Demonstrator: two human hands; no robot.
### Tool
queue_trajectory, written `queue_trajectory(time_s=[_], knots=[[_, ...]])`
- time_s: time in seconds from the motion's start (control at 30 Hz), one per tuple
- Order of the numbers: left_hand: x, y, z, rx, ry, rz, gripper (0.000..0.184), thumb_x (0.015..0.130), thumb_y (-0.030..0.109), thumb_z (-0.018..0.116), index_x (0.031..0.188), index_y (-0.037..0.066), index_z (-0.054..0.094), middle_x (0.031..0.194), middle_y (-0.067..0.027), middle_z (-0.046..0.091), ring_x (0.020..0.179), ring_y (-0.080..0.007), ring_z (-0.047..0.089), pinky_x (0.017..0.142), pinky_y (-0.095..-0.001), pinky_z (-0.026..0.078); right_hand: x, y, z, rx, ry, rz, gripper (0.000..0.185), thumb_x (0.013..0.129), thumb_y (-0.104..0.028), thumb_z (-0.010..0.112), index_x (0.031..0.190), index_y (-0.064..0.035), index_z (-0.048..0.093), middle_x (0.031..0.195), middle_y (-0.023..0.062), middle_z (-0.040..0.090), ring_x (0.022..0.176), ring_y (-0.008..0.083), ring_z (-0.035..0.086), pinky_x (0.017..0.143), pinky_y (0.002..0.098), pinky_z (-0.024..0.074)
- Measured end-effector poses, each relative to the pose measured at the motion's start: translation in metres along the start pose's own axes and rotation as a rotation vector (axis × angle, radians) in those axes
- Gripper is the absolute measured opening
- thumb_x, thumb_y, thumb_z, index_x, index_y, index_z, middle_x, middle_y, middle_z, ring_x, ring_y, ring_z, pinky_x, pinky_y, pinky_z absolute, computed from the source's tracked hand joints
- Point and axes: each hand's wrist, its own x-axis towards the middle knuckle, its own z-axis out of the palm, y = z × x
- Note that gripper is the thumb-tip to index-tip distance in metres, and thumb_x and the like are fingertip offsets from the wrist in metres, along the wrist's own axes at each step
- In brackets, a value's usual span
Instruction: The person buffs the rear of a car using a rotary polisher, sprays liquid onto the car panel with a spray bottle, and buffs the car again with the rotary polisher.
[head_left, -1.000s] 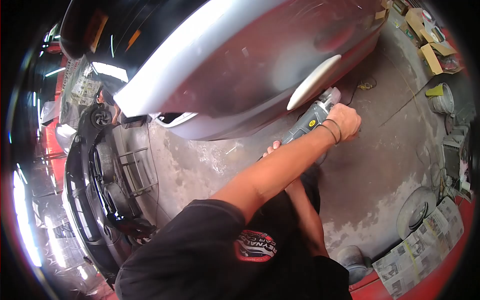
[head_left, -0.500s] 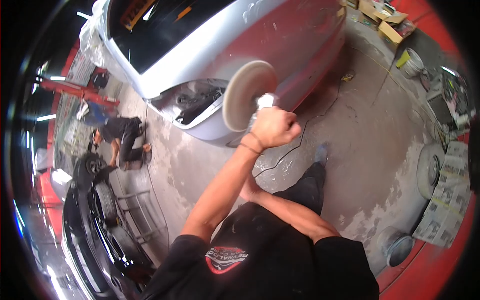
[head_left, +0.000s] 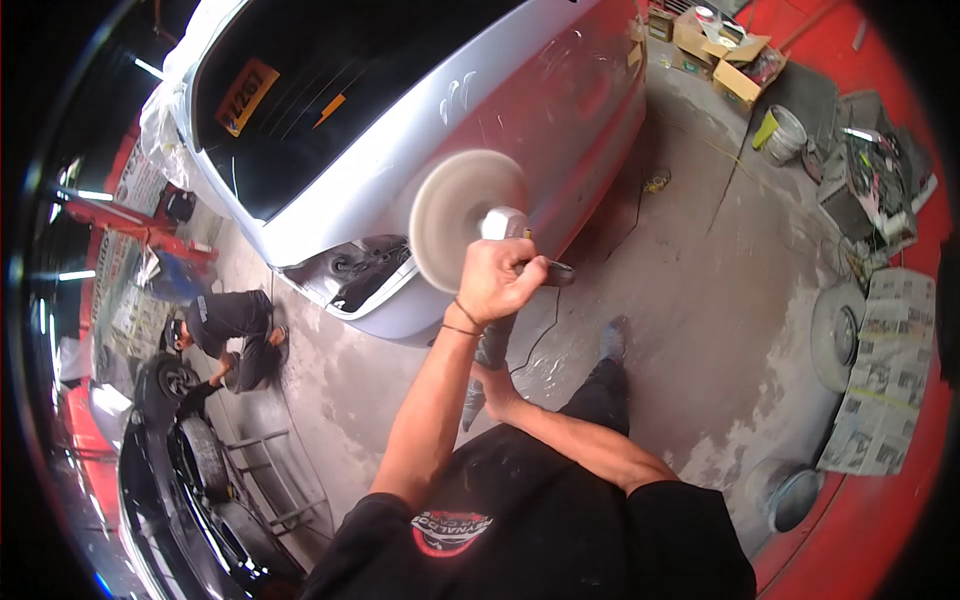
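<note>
A rotary polisher with a round white pad (head_left: 440, 235) is held against the silver car (head_left: 335, 195), on the body beside its dark tail-light opening (head_left: 355, 275). The pad's face is smeared by motion. My left hand (head_left: 500, 283) is closed around the dark side handle (head_left: 562, 273), just behind the metal head (head_left: 505, 222). Lower down, my right hand (head_left: 495, 388) wraps the polisher's dark rear body (head_left: 490, 345); its fingers are partly hidden. White smears mark the panel above the pad.
A power cord (head_left: 545, 335) trails over the wet floor (head_left: 700, 300). At left, another person (head_left: 235, 335) crouches by a black bumper (head_left: 150, 470) and a metal frame (head_left: 265, 465). Cardboard boxes (head_left: 735, 90), a bucket (head_left: 782, 135) and wheels (head_left: 835, 335) stand at right.
The view has shifted, moving the car down and left in the picture. Relative to the car, the polisher has moved up across the panel. The side handle and rear body now show more.
</note>
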Motion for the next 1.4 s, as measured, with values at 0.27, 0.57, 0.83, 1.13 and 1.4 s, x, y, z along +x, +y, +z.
queue_trajectory(time_s=[0.27, 0.57, 0.83, 1.13, 1.4], knots=[[0.121, -0.003, 0.087, 0.098, 0.053, 0.057, 0.027, 0.096, 0.025, 0.079, 0.082, 0.004, 0.070, 0.076, -0.0188, 0.067, 0.076, -0.0413, 0.069, 0.072, -0.0478, 0.055, 0.074, -0.085, -0.110, -0.318, -0.059, -0.034, 0.047, 0.106, -0.029, 0.065, 0.147, -0.0061, 0.059, 0.142, 0.0061, 0.064, 0.134, 0.0215, 0.058, 0.113, 0.0398, 0.0476], [0.050, -0.010, 0.110, 0.206, 0.214, -0.462, 0.081, 0.083, 0.041, 0.095, 0.146, 0.004, 0.059, 0.138, -0.0241, 0.071, 0.127, -0.0435, 0.070, 0.113, -0.0524, 0.052, 0.124, -0.146, -0.157, -0.095, -0.298, -0.038, 0.095, 0.104, -0.066, 0.064, 0.172, -0.0078, 0.033, 0.170, 0.0062, 0.042, 0.157, 0.0233, 0.043, 0.131, 0.0434, 0.0371], [-0.015, -0.044, 0.084, -0.230, 0.179, -0.702, 0.074, 0.077, 0.042, 0.099, 0.127, -0.003, 0.069, 0.112, -0.0203, 0.081, 0.106, -0.0298, 0.080, 0.096, -0.0435, 0.061, 0.085, -0.080, -0.146, -0.534, -0.270, -0.122, 0.091, 0.098, -0.046, 0.079, 0.168, -0.0052, 0.038, 0.164, 0.0077, 0.048, 0.151, 0.0233, 0.048, 0.125, 0.0417, 0.0422], [-0.061, -0.027, 0.054, -0.158, 0.130, -0.770, 0.092, 0.080, 0.044, 0.097, 0.145, -0.007, 0.058, 0.122, -0.0247, 0.079, 0.113, -0.0330, 0.079, 0.102, -0.0442, 0.060, 0.076, -0.059, -0.138, -0.622, -0.245, 0.063, 0.080, 0.097, -0.032, 0.084, 0.162, -0.0069, 0.045, 0.158, 0.0080, 0.053, 0.144, 0.0200, 0.054, 0.119, 0.0400, 0.0476], [0.036, 0.146, -0.061, -0.855, 0.091, -0.074, 0.045, 0.090, 0.045, 0.093, 0.089, 0.004, 0.076, 0.084, -0.0072, 0.074, 0.072, -0.0272, 0.070, 0.070, -0.0407, 0.054, 0.126, -0.125, -0.133, -0.213, -0.182, 0.298, 0.064, 0.109, -0.042, 0.071, 0.160, -0.0126, 0.047, 0.150, 0.0041, 0.058, 0.142, 0.0195, 0.057, 0.120, 0.0433, 0.0481]])
